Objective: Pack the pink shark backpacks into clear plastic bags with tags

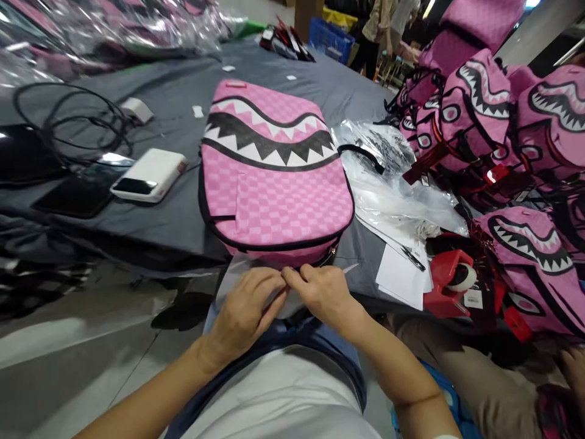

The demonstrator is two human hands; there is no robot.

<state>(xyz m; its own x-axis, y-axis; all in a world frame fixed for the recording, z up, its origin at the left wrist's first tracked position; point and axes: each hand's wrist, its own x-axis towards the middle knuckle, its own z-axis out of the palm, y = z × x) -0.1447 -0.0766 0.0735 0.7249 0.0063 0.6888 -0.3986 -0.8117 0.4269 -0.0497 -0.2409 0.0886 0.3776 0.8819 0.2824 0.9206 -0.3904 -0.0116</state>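
Pink checkered backpack with a toothed-mouth print (283,207) lies just beyond the fingertips. Left hand (244,308), knuckles up, fingers curled, and right hand (324,296), forearm angled inward, pinch translucent plastic sheeting (233,268), fingertips meeting. Farther left of fingers: white rounded power bank (153,174), on grey cloth-covered table (361,100).
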